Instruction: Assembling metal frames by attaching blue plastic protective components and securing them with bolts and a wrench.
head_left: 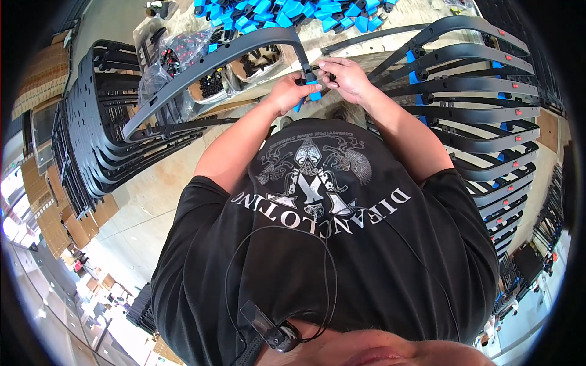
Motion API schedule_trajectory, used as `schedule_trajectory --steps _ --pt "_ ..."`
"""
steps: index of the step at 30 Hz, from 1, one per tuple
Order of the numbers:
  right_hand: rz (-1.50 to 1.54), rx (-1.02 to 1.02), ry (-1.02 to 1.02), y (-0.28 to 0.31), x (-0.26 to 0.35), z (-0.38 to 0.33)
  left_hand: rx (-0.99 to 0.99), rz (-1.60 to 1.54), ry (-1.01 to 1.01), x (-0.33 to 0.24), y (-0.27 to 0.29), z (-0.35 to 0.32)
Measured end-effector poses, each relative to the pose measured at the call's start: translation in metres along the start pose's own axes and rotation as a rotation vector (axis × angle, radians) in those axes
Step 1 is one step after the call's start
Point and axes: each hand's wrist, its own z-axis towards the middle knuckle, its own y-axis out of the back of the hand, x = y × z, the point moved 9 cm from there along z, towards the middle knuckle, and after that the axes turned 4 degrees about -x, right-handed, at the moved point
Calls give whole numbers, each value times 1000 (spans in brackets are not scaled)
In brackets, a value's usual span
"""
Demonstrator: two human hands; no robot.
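A black gadget [282,337] at the shirt [378,274] collar sits nearest, well below the fingers. The left hand's [285,95] fingers grasp a blue clip [314,92] at a dark frame's [250,44] end. Just right, the right hand's [345,80] fingers are pinched together; I cannot tell what they grip. Beyond the fingers, blue parts [293,11] heap on the worktop [314,43].

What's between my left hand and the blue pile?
The head view shows a dark frame and small black parts between your left hand and the pile.
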Motion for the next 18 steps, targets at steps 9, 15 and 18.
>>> schedule_trajectory --steps 9,15,18 --pt "138 98 -86 -6 -8 4 -60 -194 14 27 1 15" --pt "309 146 -146 -5 -16 8 -59 -238 0 18 2 11" --pt "163 130 -91 -4 -13 7 -35 -276 -10 20 -1 10"
